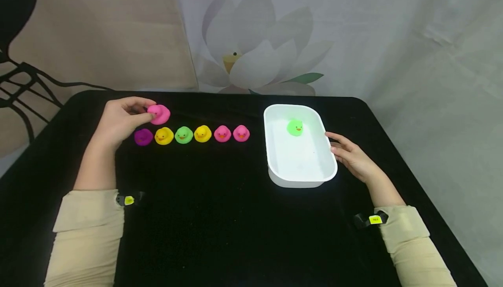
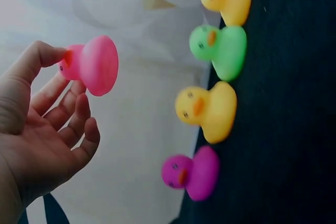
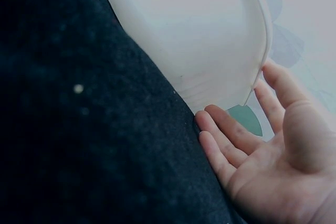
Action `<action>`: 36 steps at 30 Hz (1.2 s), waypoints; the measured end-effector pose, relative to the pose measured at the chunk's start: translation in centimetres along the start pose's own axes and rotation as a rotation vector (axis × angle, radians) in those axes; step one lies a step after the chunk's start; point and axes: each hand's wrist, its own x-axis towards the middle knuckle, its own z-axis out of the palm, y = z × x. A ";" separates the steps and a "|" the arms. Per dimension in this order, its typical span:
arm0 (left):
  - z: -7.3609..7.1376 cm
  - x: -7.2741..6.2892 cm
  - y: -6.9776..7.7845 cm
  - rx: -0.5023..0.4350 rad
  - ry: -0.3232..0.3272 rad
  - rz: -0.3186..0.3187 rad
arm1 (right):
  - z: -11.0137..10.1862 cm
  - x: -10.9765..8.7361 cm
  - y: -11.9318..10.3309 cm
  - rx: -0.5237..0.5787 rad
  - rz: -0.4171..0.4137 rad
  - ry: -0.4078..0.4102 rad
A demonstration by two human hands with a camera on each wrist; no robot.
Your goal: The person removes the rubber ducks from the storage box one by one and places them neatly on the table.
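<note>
My left hand [image 1: 119, 119] pinches a pink rubber duck [image 1: 160, 115] by the head between thumb and fingers. It is held up over the left end of a row of ducks, and in the left wrist view its flat base faces away from the palm. Nearest below it are a purple duck [image 1: 143, 137] and a yellow duck [image 1: 163, 136]. My right hand [image 1: 355, 160] rests its fairly straight fingertips against the right side of a white plastic tub [image 1: 300, 178]. Inside the tub, toward the back, sits a light green duck [image 1: 294, 127].
The row continues rightward with a green duck [image 1: 183, 135], a second yellow duck [image 1: 202, 133] and two pink ducks, the last pink duck [image 1: 241, 133] standing closest to the tub. All stand on a black-covered table [image 1: 220, 217]. A dark chair [image 1: 23, 73] is behind the left edge.
</note>
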 end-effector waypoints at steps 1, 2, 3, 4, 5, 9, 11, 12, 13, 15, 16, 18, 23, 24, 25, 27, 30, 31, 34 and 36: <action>-0.1 0.0 -0.3 0.001 0.000 -0.007 | 0.0 0.0 0.0 0.001 -0.001 0.001; -0.2 0.1 -0.7 -0.004 0.001 -0.012 | 0.0 0.0 0.0 0.002 -0.001 0.000; -0.3 0.1 -1.0 -0.006 0.002 -0.016 | 0.0 0.0 -0.1 0.005 -0.001 0.000; -0.4 0.2 -1.3 -0.005 0.000 -0.020 | 0.0 0.0 -0.1 0.007 0.001 0.000; -0.5 0.2 -1.6 -0.007 -0.001 -0.023 | 0.1 0.0 -0.1 0.008 0.001 -0.001; -0.9 0.4 -2.9 -0.002 -0.003 -0.051 | 0.1 0.0 -0.1 0.005 0.005 0.004; -1.1 0.5 -3.4 -0.004 0.004 -0.062 | 0.1 0.0 0.0 0.001 0.004 0.003; -1.2 0.5 -3.7 -0.003 0.010 -0.069 | 0.1 -0.1 0.0 0.001 0.006 0.005; -1.3 0.5 -3.9 -0.004 0.017 -0.074 | 0.1 -0.1 0.0 0.000 0.007 0.007; -1.5 0.5 -4.3 -0.008 0.029 -0.084 | 0.1 -0.1 0.0 -0.003 0.008 0.006; -1.6 0.4 -4.4 -0.008 0.035 -0.089 | 0.0 -0.1 0.0 -0.005 0.009 0.005; -1.8 0.4 -4.8 -0.009 0.041 -0.103 | 0.0 -0.2 0.0 -0.004 0.012 0.008; -2.4 0.2 -5.7 -0.031 0.049 -0.135 | 0.0 -0.2 0.0 0.004 0.011 0.006; -2.5 0.2 -5.8 -0.036 0.051 -0.143 | 0.0 -0.2 0.0 0.005 0.009 0.004; -2.6 0.1 -6.0 -0.044 0.054 -0.150 | 0.0 -0.1 0.0 0.007 0.009 0.003; -2.8 0.1 -6.3 -0.054 0.062 -0.164 | 0.0 -0.1 0.1 0.008 0.006 0.001; -3.0 0.0 -7.0 -0.061 0.068 -0.186 | 0.0 -0.1 0.0 0.011 0.003 -0.004; -3.1 0.0 -7.2 -0.063 0.071 -0.191 | 0.0 -0.1 0.0 0.012 0.003 -0.004; -3.3 -0.1 -7.8 -0.072 0.066 -0.209 | 0.0 -0.1 -0.1 0.013 0.002 -0.008; -3.4 -0.2 -8.2 -0.080 0.061 -0.219 | -0.1 -0.1 -0.1 0.013 0.001 -0.009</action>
